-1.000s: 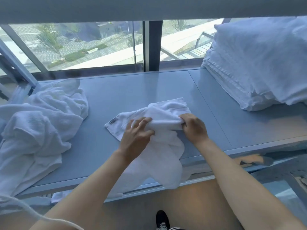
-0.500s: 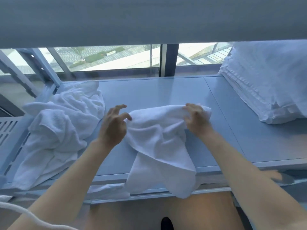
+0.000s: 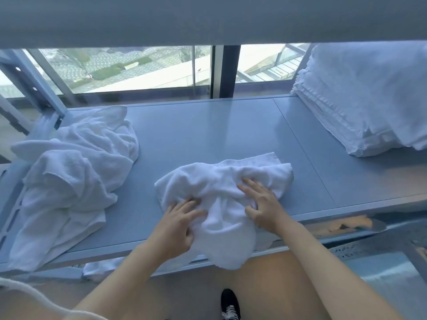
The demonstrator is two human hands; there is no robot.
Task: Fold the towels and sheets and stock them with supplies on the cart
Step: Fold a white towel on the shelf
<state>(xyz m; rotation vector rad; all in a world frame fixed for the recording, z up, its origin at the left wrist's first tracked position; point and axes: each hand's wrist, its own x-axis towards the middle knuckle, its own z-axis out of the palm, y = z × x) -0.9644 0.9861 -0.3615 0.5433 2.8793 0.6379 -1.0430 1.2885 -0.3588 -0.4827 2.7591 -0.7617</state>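
Observation:
A crumpled white towel (image 3: 221, 179) lies in the middle of the grey-blue cart shelf (image 3: 208, 130), and its near part hangs over the front edge. My left hand (image 3: 178, 225) rests on the towel's near left part, fingers on top and thumb pinching the bunched cloth. My right hand (image 3: 263, 202) is on the towel's right part, fingers spread forward and thumb tucked into a fold. The cloth humps up between the two hands.
A heap of unfolded white towels (image 3: 69, 172) covers the shelf's left end. A tall stack of folded white linens (image 3: 360, 98) fills the right end. An upper shelf (image 3: 208, 17) spans overhead and a window (image 3: 138, 68) is behind. More white cloth (image 3: 99, 271) shows below.
The towel was held up by its far corners; it now lies on the shelf, spread farther back. Both hands have come down and nearer, onto its near part.

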